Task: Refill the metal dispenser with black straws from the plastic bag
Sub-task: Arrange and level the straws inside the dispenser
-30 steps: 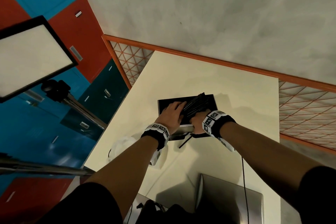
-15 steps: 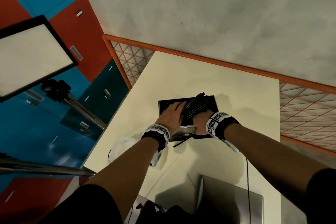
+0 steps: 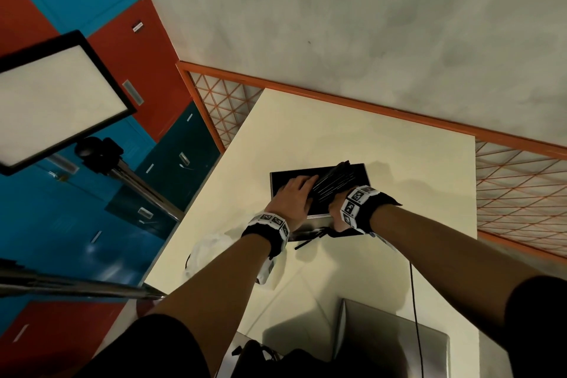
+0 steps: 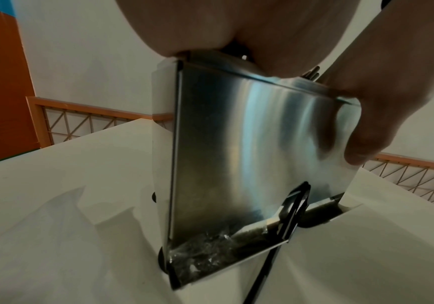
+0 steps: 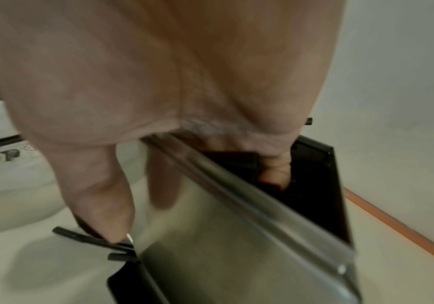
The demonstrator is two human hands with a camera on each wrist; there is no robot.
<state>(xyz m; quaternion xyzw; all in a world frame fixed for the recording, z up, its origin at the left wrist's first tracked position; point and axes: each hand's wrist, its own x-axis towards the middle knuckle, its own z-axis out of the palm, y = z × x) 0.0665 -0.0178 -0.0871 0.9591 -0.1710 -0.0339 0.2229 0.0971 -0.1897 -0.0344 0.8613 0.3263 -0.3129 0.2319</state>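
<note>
1. The cream table (image 3: 352,132) stood against a grey wall with an orange rail; a light panel (image 3: 52,98) hung at the left and a closed laptop (image 3: 395,344) lay at the table's near edge
2. The metal dispenser (image 3: 319,221) stood upright mid-table, lid off, its open top dark in the head view; I judged both hands were on it to settle the load level inside
3. My left hand (image 3: 291,199) lay over the open top, fingers straight and close together, seemingly pressing the straws flat
4. My right hand (image 3: 337,212) gripped the bundle of black straws (image 3: 334,182), fingers curled down inside the opening, thumb outside along the steel front
5. The bundle sat tilted, far ends poking above the rim, so not yet seated
6. The dispenser looked brushed steel and reflective; a couple of straws stuck out of its bottom slot (image 5: 91,239)
7. The plastic bag (image 3: 211,248) lay crumpled just left of the dispenser, near the table's edge
</note>
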